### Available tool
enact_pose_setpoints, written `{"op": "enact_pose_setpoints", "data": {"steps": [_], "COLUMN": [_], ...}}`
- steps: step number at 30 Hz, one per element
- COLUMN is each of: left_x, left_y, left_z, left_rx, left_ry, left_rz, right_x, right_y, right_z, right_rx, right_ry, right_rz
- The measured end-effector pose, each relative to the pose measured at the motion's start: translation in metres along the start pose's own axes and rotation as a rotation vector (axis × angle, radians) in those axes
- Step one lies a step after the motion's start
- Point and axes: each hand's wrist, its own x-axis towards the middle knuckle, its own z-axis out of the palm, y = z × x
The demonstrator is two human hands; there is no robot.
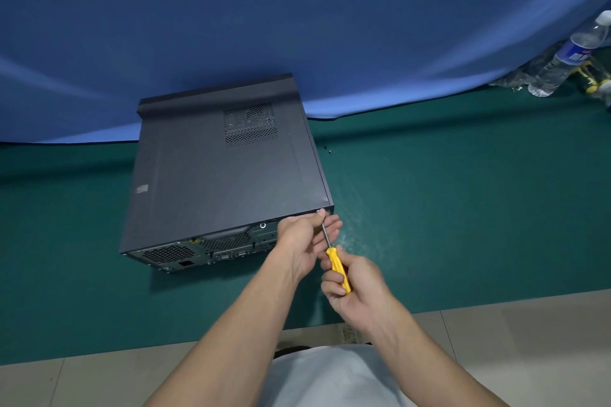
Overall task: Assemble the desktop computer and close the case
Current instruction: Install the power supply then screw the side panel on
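A dark grey desktop computer case lies flat on the green mat, its side panel on and its rear ports facing me. My right hand grips the yellow handle of a screwdriver. The metal shaft points up to a screw at the case's near right rear corner. My left hand is at that corner, thumb and forefinger pinching around the screw and the shaft's tip, the other fingers spread behind the shaft.
A blue cloth hangs behind the case. Small loose screws lie on the mat right of the case. Clear plastic water bottles and a yellow-black object sit at the far right. Pale floor tiles border the mat near me.
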Motion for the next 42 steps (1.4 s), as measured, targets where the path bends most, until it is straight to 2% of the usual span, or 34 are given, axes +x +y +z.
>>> {"op": "enact_pose_setpoints", "data": {"steps": [1, 3, 5, 8, 10, 11, 14, 15, 17, 18, 19, 22, 23, 25, 26, 27, 28, 31, 32, 33, 34, 35, 36, 38, 39, 40, 42], "left_x": [-0.001, 0.000, -0.001, 0.000, -0.001, -0.002, -0.002, -0.003, -0.002, -0.001, -0.001, 0.000, 0.000, -0.001, -0.001, -0.001, -0.001, 0.000, 0.000, 0.000, 0.000, 0.000, 0.001, 0.002, 0.003, 0.003, 0.003], "left_y": [0.001, 0.001, 0.000, -0.004, -0.004, -0.004, 0.002, 0.004, 0.005, 0.005, 0.004, -0.001, -0.002, -0.002, -0.001, 0.001, 0.002, 0.003, 0.002, 0.001, 0.001, 0.000, -0.001, -0.004, -0.006, -0.007, -0.009], "left_z": [0.000, 0.002, 0.005, 0.007, 0.007, 0.006, 0.001, -0.001, -0.001, 0.001, 0.003, 0.008, 0.007, 0.005, 0.003, 0.002, 0.000, -0.005, -0.005, -0.005, -0.004, -0.002, -0.001, 0.002, 0.003, 0.004, 0.004], "left_rx": [-0.006, -0.032, -0.062, -0.064, -0.053, -0.054, -0.064, -0.064, -0.061, -0.062, -0.064, -0.061, -0.062, -0.066, -0.067, -0.071, -0.077, -0.097, -0.105, -0.107, -0.100, -0.088, -0.079, -0.065, -0.060, -0.059, -0.066], "left_ry": [-0.023, -0.013, 0.030, 0.088, 0.102, 0.091, -0.003, -0.034, -0.039, -0.019, 0.008, 0.061, 0.067, 0.056, 0.035, 0.010, -0.013, -0.060, -0.067, -0.065, -0.053, -0.033, -0.011, 0.027, 0.042, 0.056, 0.068], "left_rz": [-0.017, -0.014, 0.012, 0.053, 0.065, 0.057, -0.019, -0.040, -0.047, -0.036, -0.019, 0.027, 0.034, 0.033, 0.023, 0.009, -0.007, -0.034, -0.031, -0.023, -0.010, 0.006, 0.024, 0.061, 0.075, 0.086, 0.097], "right_x": [-0.002, -0.003, -0.006, -0.005, -0.004, -0.003, -0.004, -0.006, -0.008, -0.007, -0.009, -0.013, -0.012, -0.007, -0.007, -0.007, -0.005, -0.005, -0.005, -0.007, -0.008, -0.008, -0.010, -0.012, -0.010, -0.008, -0.004], "right_y": [-0.002, -0.001, 0.002, 0.007, 0.009, 0.010, 0.005, 0.001, -0.001, -0.001, 0.001, 0.011, 0.014, 0.017, 0.016, 0.017, 0.017, 0.011, 0.009, 0.008, 0.008, 0.009, 0.010, 0.015, 0.018, 0.021, 0.022], "right_z": [0.000, 0.001, 0.001, -0.003, -0.003, -0.003, 0.001, 0.000, -0.002, -0.002, -0.001, -0.004, -0.004, -0.002, 0.001, 0.003, 0.003, 0.003, 0.001, 0.001, 0.002, 0.003, 0.002, -0.005, -0.010, -0.012, -0.010], "right_rx": [0.087, 0.021, -0.295, -0.919, -1.036, -0.932, -0.208, -0.035, 0.026, -0.078, -0.284, -1.071, -1.255, -1.388, -1.371, -1.252, -1.004, 0.047, 0.254, 0.334, 0.318, 0.173, -0.122, -0.929, -1.252, -1.441, -1.518], "right_ry": [-0.032, -0.012, 0.101, 0.287, 0.313, 0.254, -0.051, -0.113, -0.131, -0.092, -0.021, 0.234, 0.293, 0.382, 0.388, 0.355, 0.286, -0.061, -0.132, -0.162, -0.156, -0.107, -0.012, 0.244, 0.337, 0.375, 0.408], "right_rz": [0.065, 0.038, -0.147, -0.462, -0.508, -0.460, -0.088, 0.011, 0.049, -0.003, -0.102, -0.494, -0.589, -0.678, -0.669, -0.621, -0.526, -0.020, 0.083, 0.130, 0.133, 0.067, -0.061, -0.420, -0.577, -0.698, -0.729]}}
